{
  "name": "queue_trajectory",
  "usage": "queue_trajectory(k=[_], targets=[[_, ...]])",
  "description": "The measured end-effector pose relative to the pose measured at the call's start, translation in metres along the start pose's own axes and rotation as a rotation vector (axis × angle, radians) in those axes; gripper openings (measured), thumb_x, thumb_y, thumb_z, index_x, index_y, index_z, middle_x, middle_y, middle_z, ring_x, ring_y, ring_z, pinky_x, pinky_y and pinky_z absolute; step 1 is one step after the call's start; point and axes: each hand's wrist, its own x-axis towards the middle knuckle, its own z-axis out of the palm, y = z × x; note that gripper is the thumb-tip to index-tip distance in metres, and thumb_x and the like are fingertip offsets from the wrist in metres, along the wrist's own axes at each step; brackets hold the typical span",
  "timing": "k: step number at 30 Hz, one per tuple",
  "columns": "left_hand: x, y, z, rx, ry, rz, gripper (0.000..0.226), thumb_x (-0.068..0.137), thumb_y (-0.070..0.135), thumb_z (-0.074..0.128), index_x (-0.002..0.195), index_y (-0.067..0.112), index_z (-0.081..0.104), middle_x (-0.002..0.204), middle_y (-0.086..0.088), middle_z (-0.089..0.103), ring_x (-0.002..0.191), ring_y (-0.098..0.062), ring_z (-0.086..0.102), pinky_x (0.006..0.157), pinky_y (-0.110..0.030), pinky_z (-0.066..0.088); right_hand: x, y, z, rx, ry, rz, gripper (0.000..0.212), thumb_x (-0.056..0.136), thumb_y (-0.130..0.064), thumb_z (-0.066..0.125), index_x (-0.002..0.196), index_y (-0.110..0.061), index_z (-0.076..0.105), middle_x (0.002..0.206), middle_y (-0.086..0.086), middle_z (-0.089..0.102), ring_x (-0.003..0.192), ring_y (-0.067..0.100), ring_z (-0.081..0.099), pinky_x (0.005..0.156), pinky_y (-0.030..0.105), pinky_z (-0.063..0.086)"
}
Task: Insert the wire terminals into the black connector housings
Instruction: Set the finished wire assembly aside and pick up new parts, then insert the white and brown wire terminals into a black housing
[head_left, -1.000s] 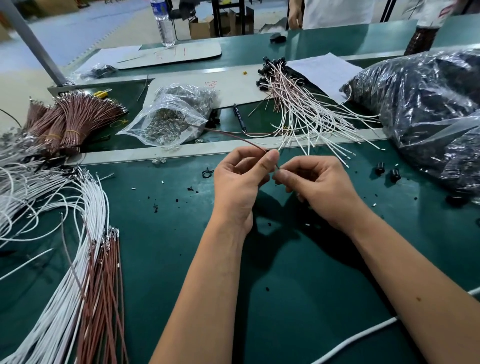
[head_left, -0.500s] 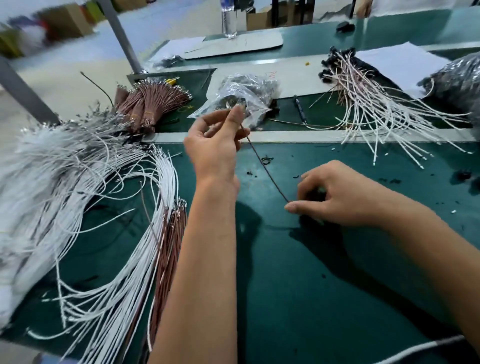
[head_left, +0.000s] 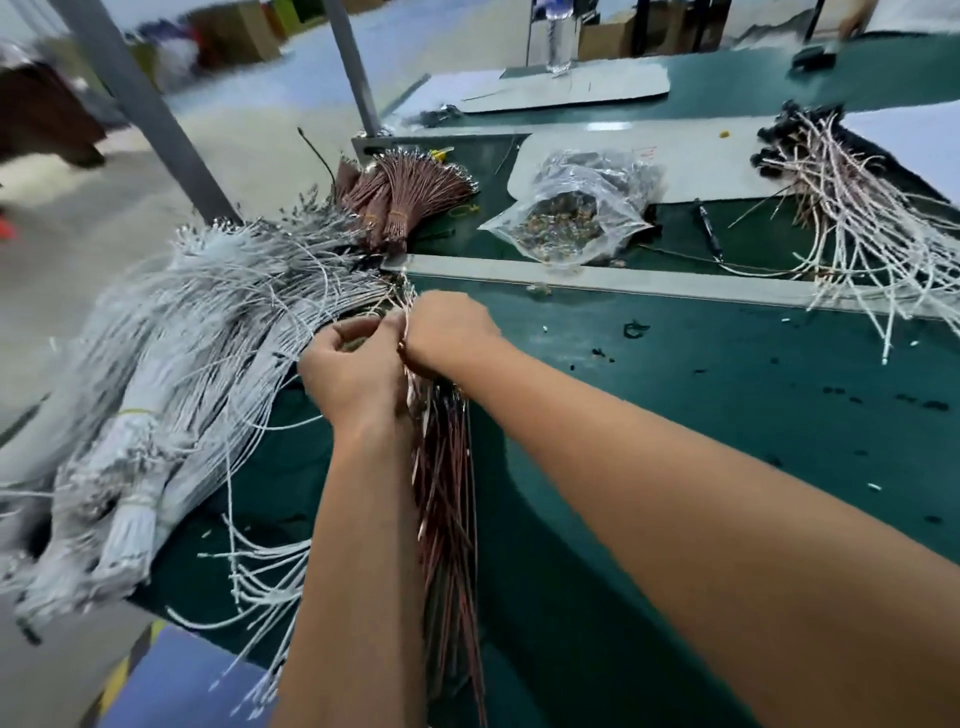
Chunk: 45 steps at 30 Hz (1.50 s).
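My two hands meet at the left of the green table (head_left: 701, 415), over the terminal ends of a loose bundle of brown wires (head_left: 447, 499) that runs back under my arms. My left hand (head_left: 353, 369) pinches at the wire tips beside a large pile of white wires (head_left: 197, 332). My right hand (head_left: 449, 332) has its fingers curled down onto the brown wire ends; what it grips is hidden by the hand. Finished wires with black connector housings (head_left: 784, 140) lie in a heap at the far right. The view is blurred.
A tied brown wire bundle (head_left: 400, 192) and a clear bag of small metal parts (head_left: 571, 218) lie beyond the metal rail (head_left: 649, 283). A pen (head_left: 709, 231), a water bottle (head_left: 561, 36) and paper sheets are farther back. Small black bits dot the mat.
Both hands have moved left from the middle of the table to the wire piles. The single brown wire held between them before is no longer seen. The view swung left.
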Motion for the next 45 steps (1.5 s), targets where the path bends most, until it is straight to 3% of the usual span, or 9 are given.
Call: queue_trajectory(k=[4, 7, 11, 16, 23, 27, 31, 37, 45], targets=[[0.007, 0.006, -0.001, -0.062, 0.024, -0.003, 0.019, 0.077, 0.018, 0.087, 0.074, 0.017, 0.068, 0.080, -0.007, 0.074, 0.078, -0.024, 0.072, 0.082, -0.043, 0.062, 0.004, 0.002, -0.013, 0.035, -0.177, 0.006, 0.027, 0.098, -0.013, 0.055, 0.072, -0.010, 0.050, 0.072, 0.005, 0.053, 0.070, 0.024, 0.059, 0.052, 0.028, 0.044], [0.001, 0.009, 0.008, -0.160, 0.003, -0.014, 0.020, 0.080, 0.013, 0.085, 0.076, 0.014, 0.066, 0.075, -0.005, 0.069, 0.063, -0.015, 0.061, 0.068, -0.034, 0.058, 0.007, 0.010, -0.027, 0.268, -0.159, 0.106, 0.033, 0.099, -0.009, 0.065, 0.070, -0.007, 0.048, 0.053, 0.007, 0.054, 0.032, 0.014, 0.047, 0.035, 0.017, 0.034], [-0.004, 0.013, 0.019, -0.221, -0.016, -0.036, 0.021, 0.081, 0.010, 0.084, 0.077, 0.014, 0.064, 0.068, -0.002, 0.065, 0.053, -0.010, 0.055, 0.063, -0.031, 0.053, 0.007, 0.015, -0.037, -0.018, -0.034, 0.025, 0.023, 0.097, -0.022, 0.067, 0.082, -0.007, 0.059, 0.077, 0.009, 0.064, 0.082, 0.029, 0.067, 0.066, 0.032, 0.051], [-0.006, 0.013, 0.020, -0.372, 0.070, -0.127, 0.023, 0.083, 0.005, 0.081, 0.074, 0.011, 0.061, 0.062, -0.005, 0.064, 0.060, -0.021, 0.056, 0.065, -0.038, 0.053, -0.002, 0.007, -0.011, 0.026, -0.154, 0.013, 0.032, 0.091, -0.009, 0.066, 0.069, -0.010, 0.043, 0.066, 0.007, 0.049, 0.078, 0.029, 0.057, 0.049, 0.033, 0.041], [-0.011, 0.010, 0.014, -0.399, 0.139, -0.213, 0.021, 0.086, 0.011, 0.080, 0.077, 0.013, 0.061, 0.072, -0.003, 0.066, 0.064, -0.016, 0.059, 0.067, -0.030, 0.056, -0.001, 0.009, -0.038, 0.514, -0.119, 0.086, 0.017, 0.093, -0.010, 0.075, 0.086, -0.002, 0.062, 0.065, 0.011, 0.060, 0.043, 0.015, 0.052, 0.036, 0.018, 0.038], [-0.024, 0.026, 0.015, -0.270, -0.355, -0.112, 0.011, 0.085, 0.008, 0.077, 0.089, 0.007, 0.067, 0.087, -0.011, 0.069, 0.064, -0.013, 0.057, 0.062, -0.023, 0.046, -0.004, 0.024, -0.100, 1.057, 0.089, 0.010, 0.011, 0.101, -0.005, 0.061, 0.092, 0.000, 0.058, 0.077, 0.014, 0.064, 0.049, 0.013, 0.060, 0.042, 0.020, 0.045], [-0.047, 0.042, 0.037, -0.034, -0.928, -0.035, 0.008, 0.081, 0.010, 0.077, 0.085, 0.011, 0.069, 0.090, -0.013, 0.077, 0.065, -0.013, 0.065, 0.055, -0.015, 0.044, -0.017, 0.060, -0.158, 1.153, 0.368, -0.084, 0.011, 0.100, -0.006, 0.063, 0.090, -0.004, 0.059, 0.075, 0.011, 0.062, 0.048, 0.010, 0.056, 0.042, 0.020, 0.041], [-0.098, 0.034, 0.100, -0.054, -1.094, -0.099, 0.013, 0.083, 0.003, 0.078, 0.085, 0.008, 0.067, 0.079, -0.011, 0.075, 0.059, -0.014, 0.067, 0.050, -0.014, 0.045, -0.061, 0.147, -0.200, 1.000, 0.531, -0.071, 0.016, 0.104, -0.020, 0.061, 0.101, -0.005, 0.059, 0.085, 0.010, 0.064, 0.053, 0.012, 0.060, 0.043, 0.021, 0.043], [-0.164, -0.017, 0.175, -0.171, -0.796, -0.280, 0.014, 0.083, 0.000, 0.079, 0.090, 0.003, 0.067, 0.066, -0.007, 0.068, 0.052, -0.011, 0.062, 0.048, -0.020, 0.049, -0.158, 0.231, -0.138, 0.640, 0.014, 0.229, 0.032, 0.095, -0.035, 0.070, 0.078, -0.008, 0.070, 0.058, 0.001, 0.055, 0.040, 0.009, 0.046, 0.034, 0.018, 0.032]])
